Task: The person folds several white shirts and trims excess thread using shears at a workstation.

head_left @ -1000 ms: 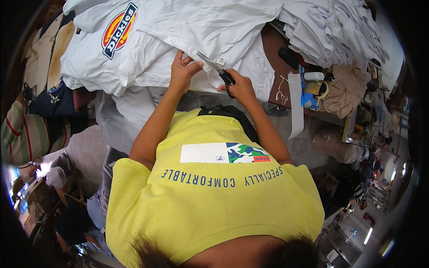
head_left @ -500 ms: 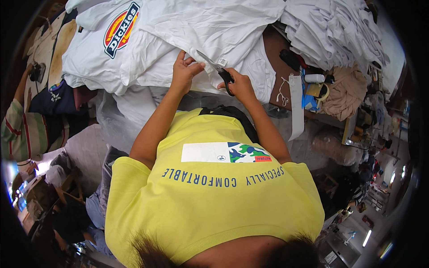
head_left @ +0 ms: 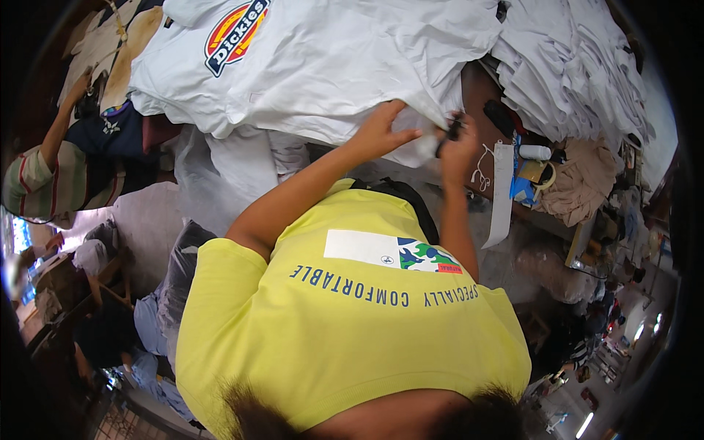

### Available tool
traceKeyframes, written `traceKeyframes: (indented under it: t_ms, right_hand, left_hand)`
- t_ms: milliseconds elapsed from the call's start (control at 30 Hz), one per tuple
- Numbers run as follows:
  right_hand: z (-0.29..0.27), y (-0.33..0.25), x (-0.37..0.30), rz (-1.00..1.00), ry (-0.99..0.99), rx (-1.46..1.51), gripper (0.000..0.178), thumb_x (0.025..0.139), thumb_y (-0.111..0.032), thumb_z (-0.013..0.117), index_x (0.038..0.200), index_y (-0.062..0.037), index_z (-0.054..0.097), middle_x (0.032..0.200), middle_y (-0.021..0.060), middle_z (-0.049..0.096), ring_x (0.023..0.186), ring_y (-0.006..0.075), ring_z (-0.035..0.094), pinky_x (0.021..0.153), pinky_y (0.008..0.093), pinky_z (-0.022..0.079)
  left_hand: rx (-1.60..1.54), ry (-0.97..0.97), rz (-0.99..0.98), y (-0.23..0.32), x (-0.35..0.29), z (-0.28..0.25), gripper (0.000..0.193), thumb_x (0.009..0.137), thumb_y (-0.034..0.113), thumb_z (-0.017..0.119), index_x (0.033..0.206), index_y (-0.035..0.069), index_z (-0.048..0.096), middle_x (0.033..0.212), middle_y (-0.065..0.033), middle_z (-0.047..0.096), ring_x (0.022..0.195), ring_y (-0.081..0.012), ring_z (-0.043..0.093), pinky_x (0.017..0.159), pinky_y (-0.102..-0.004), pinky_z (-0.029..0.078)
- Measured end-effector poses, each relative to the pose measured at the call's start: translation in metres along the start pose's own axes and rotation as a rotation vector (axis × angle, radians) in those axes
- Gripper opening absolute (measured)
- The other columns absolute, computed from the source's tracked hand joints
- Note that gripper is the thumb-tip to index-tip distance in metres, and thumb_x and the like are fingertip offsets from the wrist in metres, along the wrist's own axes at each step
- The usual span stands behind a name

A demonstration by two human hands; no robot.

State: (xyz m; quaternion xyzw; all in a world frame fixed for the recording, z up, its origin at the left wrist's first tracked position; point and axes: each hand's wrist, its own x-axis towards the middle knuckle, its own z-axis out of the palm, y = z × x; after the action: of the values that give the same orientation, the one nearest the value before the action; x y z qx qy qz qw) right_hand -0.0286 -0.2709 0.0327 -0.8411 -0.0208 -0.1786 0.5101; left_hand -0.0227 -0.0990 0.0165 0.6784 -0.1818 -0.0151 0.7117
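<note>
A white T-shirt (head_left: 315,73) with a red, yellow and dark blue chest print is spread over the table in front of me. My left hand (head_left: 381,133) rests at its near edge, thumb and forefinger apart, its other fingers partly hidden. Close by on the right, my right hand (head_left: 459,147) is closed around black-handled scissors (head_left: 452,130), smeared by motion. Their blades are too blurred to make out against the white cloth at the shirt's right corner.
White garments (head_left: 565,66) are heaped at the far right. Near them lie a black object (head_left: 499,117), a white paper strip (head_left: 501,194), white string (head_left: 482,169), a tape roll (head_left: 546,176) and beige cloth (head_left: 583,183). A person in a striped top (head_left: 51,183) works at left.
Both hands have moved right along the shirt's near edge, the right one carrying the scissors. My view has shifted slightly, so the table things appear displaced to the right.
</note>
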Motion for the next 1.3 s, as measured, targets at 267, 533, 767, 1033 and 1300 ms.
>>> traceKeyframes:
  t_ms: [267, 533, 767, 1033, 1300]
  right_hand:
    - [-0.185, 0.075, -0.020, 0.525, 0.376, 0.111, 0.044, 0.069, 0.004, 0.063, 0.110, -0.0035, 0.047, 0.094, 0.0101, 0.063, 0.070, 0.0101, 0.057, 0.044, 0.0186, 0.039]
    - [-0.162, 0.087, 0.012, 0.713, -0.131, 0.885, 0.035, 0.069, 0.006, 0.058, 0.102, -0.0027, 0.049, 0.101, 0.0132, 0.058, 0.092, 0.0219, 0.059, 0.068, 0.0257, 0.051]
    - [-0.126, 0.101, 0.020, 0.674, 0.119, 0.529, 0.036, 0.074, 0.004, 0.061, 0.105, -0.0011, 0.045, 0.105, 0.0155, 0.058, 0.086, 0.0218, 0.062, 0.060, 0.0226, 0.050]
    - [-0.168, 0.131, -0.054, 0.575, 0.127, -0.189, 0.060, 0.069, 0.001, 0.060, 0.125, -0.0034, 0.038, 0.101, 0.0163, 0.059, 0.088, 0.0225, 0.059, 0.073, 0.0300, 0.047]
    - [-0.161, 0.113, -0.054, 0.541, -0.080, -1.030, 0.068, 0.061, -0.008, 0.069, 0.123, -0.0066, 0.043, 0.103, 0.0228, 0.058, 0.093, 0.0355, 0.058, 0.078, 0.0405, 0.046]
  left_hand:
    - [1.042, 0.013, -0.062, 0.003, -0.107, -0.170, 0.037, 0.070, 0.017, 0.068, 0.103, 0.004, 0.058, 0.101, -0.0139, 0.060, 0.097, -0.0322, 0.054, 0.081, -0.0381, 0.043]
    - [0.437, -0.454, -0.612, 0.059, -0.043, -0.236, 0.034, 0.065, 0.004, 0.071, 0.097, -0.002, 0.060, 0.088, -0.0041, 0.064, 0.077, -0.0126, 0.058, 0.073, -0.0238, 0.044]
    - [0.144, -0.555, -0.950, -0.002, -0.010, -0.271, 0.029, 0.082, 0.026, 0.061, 0.102, 0.005, 0.061, 0.086, 0.0033, 0.061, 0.078, -0.0066, 0.052, 0.076, -0.0202, 0.040]
    - [0.204, -0.407, -0.960, -0.012, -0.015, -0.268, 0.047, 0.087, 0.045, 0.047, 0.108, 0.005, 0.060, 0.101, -0.0049, 0.060, 0.091, -0.0114, 0.051, 0.083, -0.0234, 0.038]
    - [1.315, -0.591, -0.767, 0.033, 0.001, -0.184, 0.046, 0.076, 0.037, 0.061, 0.103, 0.000, 0.059, 0.100, -0.0221, 0.059, 0.084, -0.0360, 0.059, 0.075, -0.0380, 0.046]
